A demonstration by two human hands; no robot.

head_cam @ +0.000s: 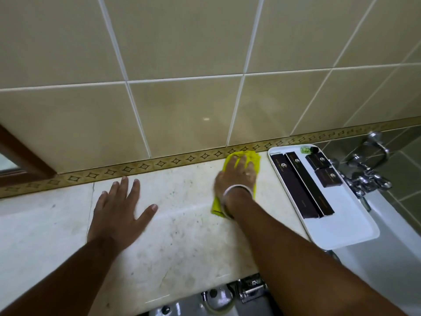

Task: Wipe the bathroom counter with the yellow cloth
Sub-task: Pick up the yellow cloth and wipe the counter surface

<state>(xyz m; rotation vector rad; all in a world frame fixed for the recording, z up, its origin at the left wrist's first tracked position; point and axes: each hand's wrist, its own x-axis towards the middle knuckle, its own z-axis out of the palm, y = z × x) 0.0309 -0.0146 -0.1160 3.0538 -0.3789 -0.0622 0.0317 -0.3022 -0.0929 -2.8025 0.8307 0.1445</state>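
1. The yellow cloth (245,158) is spread flat on the bathroom counter (182,229), right up against the back edge where the patterned border strip (145,166) meets the marble. One corner of it pokes out near the wrist, toward the front.
2. The right hand (237,176) is palm down on top of the cloth, fingers stretched toward the wall and pressing it onto the counter, not pinching or bunching it. There's a silver bangle (237,190) on that wrist.
3. The left hand (118,210) is flat on bare marble, fingers splayed wide, holding nothing. It sits well apart from the cloth, more toward the counter's left side.
4. Just beside the cloth, at the counter's right end, there's a white tray (346,226). It carries two long dark boxes (305,185) lying side by side, two small dark boxes (323,169) and a little green bottle (306,149) at its far corner. The tray's front right corner seems to hang a bit past the counter edge.
5. Past the tray, a chrome tap fitting (369,172) sticks out of the wall above a white tub (391,258).
6. At the front edge, more chrome fittings (248,288) show below the counter.
7. The beige tiled wall (182,42) runs behind everything, with a brown wood frame (20,158) at the far left.
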